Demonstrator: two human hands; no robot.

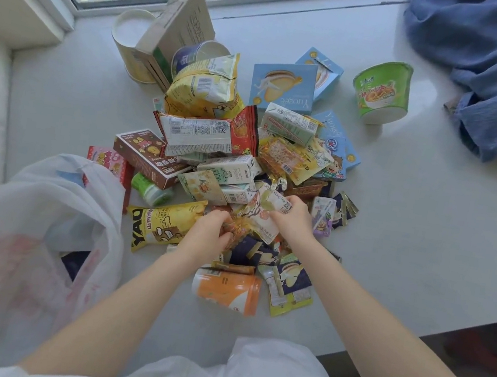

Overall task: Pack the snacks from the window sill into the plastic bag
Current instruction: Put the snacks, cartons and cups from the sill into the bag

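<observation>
My left hand (209, 234) grips small orange wrappers (236, 229); my right hand (292, 218) pinches a pale tea sachet (263, 219), amid the snack pile (215, 139) on the window sill (411, 227), plastic bag (44, 223) lying left.

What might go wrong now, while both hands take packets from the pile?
1. Both hands, left hand and right hand, grip packets, so none holds the plastic bag; its slack mouth may fold shut.
2. Pulling from the pile may tip the drink cartons stacked just behind.
</observation>
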